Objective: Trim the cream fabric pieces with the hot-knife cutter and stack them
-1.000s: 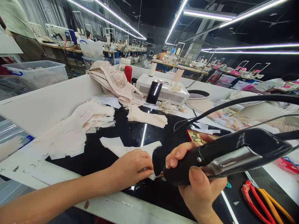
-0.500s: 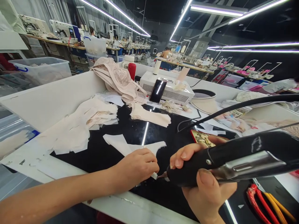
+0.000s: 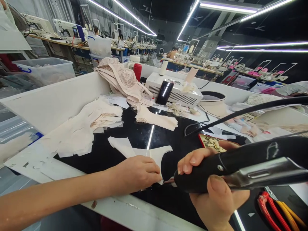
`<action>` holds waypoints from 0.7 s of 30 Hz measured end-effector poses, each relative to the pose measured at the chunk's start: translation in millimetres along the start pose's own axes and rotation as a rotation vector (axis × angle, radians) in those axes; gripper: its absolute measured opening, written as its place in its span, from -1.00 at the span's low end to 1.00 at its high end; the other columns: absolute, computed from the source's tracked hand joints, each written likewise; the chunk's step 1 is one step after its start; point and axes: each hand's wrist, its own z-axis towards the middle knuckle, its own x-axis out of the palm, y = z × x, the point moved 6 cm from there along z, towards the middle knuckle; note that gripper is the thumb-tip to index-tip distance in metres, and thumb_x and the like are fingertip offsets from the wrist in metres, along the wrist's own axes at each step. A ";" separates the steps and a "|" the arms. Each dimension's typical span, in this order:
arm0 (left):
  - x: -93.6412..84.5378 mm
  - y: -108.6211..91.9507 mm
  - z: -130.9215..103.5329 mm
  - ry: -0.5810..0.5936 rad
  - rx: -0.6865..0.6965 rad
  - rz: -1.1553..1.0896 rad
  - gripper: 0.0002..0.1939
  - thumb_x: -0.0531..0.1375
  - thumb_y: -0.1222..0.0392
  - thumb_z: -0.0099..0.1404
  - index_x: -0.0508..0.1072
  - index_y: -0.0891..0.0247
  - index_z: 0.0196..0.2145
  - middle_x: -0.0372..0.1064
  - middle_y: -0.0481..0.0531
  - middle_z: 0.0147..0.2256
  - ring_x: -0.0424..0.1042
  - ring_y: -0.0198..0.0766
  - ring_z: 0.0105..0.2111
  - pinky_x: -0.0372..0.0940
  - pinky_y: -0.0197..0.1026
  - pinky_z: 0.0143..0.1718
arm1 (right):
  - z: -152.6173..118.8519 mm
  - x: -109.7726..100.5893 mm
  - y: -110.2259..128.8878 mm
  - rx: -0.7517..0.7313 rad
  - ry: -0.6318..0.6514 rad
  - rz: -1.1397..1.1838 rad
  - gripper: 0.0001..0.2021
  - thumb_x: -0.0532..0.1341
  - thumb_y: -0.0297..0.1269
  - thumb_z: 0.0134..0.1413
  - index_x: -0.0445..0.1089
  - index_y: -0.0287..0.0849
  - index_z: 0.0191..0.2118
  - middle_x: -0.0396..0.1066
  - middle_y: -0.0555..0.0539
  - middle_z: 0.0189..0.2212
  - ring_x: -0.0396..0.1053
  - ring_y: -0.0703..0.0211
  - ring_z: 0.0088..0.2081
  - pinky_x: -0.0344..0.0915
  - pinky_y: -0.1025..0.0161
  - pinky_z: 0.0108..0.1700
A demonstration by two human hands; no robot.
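My left hand [image 3: 139, 173] is closed over the lower end of a pale fabric piece [image 3: 157, 154], its fingertips pinching the cloth against the black tabletop [image 3: 106, 163]. In my right hand [image 3: 216, 195] is a black handheld tool [image 3: 260, 160] with a metal lever and a cable; the fingers wrap round its body. The thin metal tip of the tool meets the fabric's bottom corner beside my left fingertips. Another beige fabric piece [image 3: 156, 118] lies flat farther back, and a stack of pale pieces [image 3: 79, 128] spreads over the left side.
Behind stand a white vented box [image 3: 174, 88], a phone [image 3: 165, 93], a red bottle [image 3: 137, 72] and a heap of beige bras [image 3: 122, 77]. Red-handled scissors [image 3: 269, 208] lie at lower right, a small red tray [image 3: 211, 142] beyond my right hand. A black cable [image 3: 240, 114] arches on the right.
My left hand has shifted slightly left relative to the fabric's corner, uncovering more of it. My right hand and the tool have moved slightly right. The whole view has shifted a little.
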 end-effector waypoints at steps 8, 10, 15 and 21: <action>-0.8 0.8 -3.0 -0.020 -0.005 -0.015 -0.79 0.11 0.41 0.58 0.54 0.30 -0.13 0.57 0.07 -0.17 0.53 -0.20 -0.15 0.43 -0.18 -0.02 | 0.9 -0.7 1.0 0.007 -0.025 0.005 -0.49 0.52 -0.11 0.12 0.37 -0.01 0.11 0.48 0.07 -0.43 0.41 0.16 -0.53 0.43 0.22 -0.56; 0.1 1.4 -3.4 -0.016 -0.011 -0.020 -0.79 0.10 0.41 0.59 0.54 0.29 -0.13 0.58 0.07 -0.16 0.54 -0.20 -0.15 0.43 -0.19 -0.02 | 0.7 -1.5 1.2 0.004 -0.028 0.003 -0.50 0.52 -0.11 0.12 0.37 -0.01 0.10 0.48 0.07 -0.44 0.41 0.15 -0.54 0.43 0.22 -0.57; -1.3 1.5 -4.4 -0.031 -0.006 -0.042 -0.80 0.12 0.41 0.58 0.54 0.31 -0.12 0.57 0.07 -0.16 0.54 -0.19 -0.14 0.44 -0.18 -0.02 | 0.8 -1.0 -0.1 0.007 -0.024 0.001 -0.49 0.51 -0.11 0.12 0.36 0.00 0.11 0.47 0.08 -0.44 0.40 0.15 -0.54 0.44 0.20 -0.57; -1.7 1.2 -5.2 -0.042 -0.011 -0.050 -0.77 0.09 0.41 0.60 0.55 0.28 -0.10 0.59 0.08 -0.17 0.55 -0.20 -0.13 0.45 -0.18 0.00 | 3.4 0.7 1.3 0.012 -0.050 0.000 -0.51 0.52 -0.11 0.09 0.39 0.00 0.07 0.46 0.09 -0.45 0.39 0.16 -0.56 0.40 0.22 -0.59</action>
